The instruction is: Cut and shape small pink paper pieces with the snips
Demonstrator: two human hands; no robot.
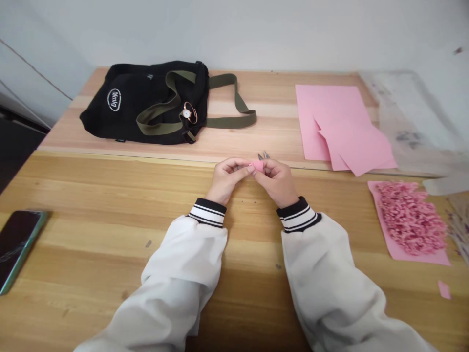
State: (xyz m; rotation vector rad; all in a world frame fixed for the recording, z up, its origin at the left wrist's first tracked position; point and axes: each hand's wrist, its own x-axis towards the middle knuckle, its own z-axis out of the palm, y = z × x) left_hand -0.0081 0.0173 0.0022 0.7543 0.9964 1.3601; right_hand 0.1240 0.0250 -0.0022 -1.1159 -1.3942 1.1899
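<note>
A small piece of pink paper is pinched between the fingertips of both my hands, above the middle of the wooden table. My left hand grips its left end with thumb and forefinger. On the other end, my right hand is closed in the same way. Just behind the fingers, two metal tips stick out, perhaps of scissors; the rest of that tool is hidden by my right hand.
A black tote bag with a watch lies back left, a phone at the left edge. Pink sheets, a heap of curled pink paper bits, a clear plastic bag and a loose pink scrap lie right.
</note>
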